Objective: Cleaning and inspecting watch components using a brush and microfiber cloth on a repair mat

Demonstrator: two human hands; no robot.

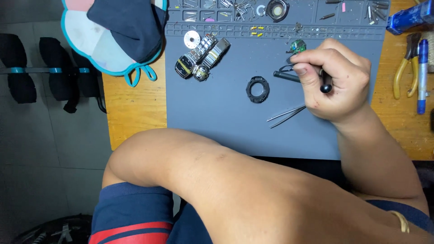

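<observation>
Right hand: the right hand [334,83] sits at about 2 o'clock on the grey mat [217,117], fingers clamped round a black-handled tool [325,85].
Left hand: out of sight; only a bent arm crosses the foreground, so its state cannot be told.
Green watch movement [297,46]: just above the thumb, at 12 o'clock of the fist.
Black round bezel [257,89]: at 9 o'clock from the hand, apart from it.
Tweezers [286,115]: lying at 7 o'clock, near the wrist.
Metal-band watches [201,58]: well apart, at 10 o'clock.
Yellow-handled pliers [404,65]: on the wood at 3 o'clock.
</observation>
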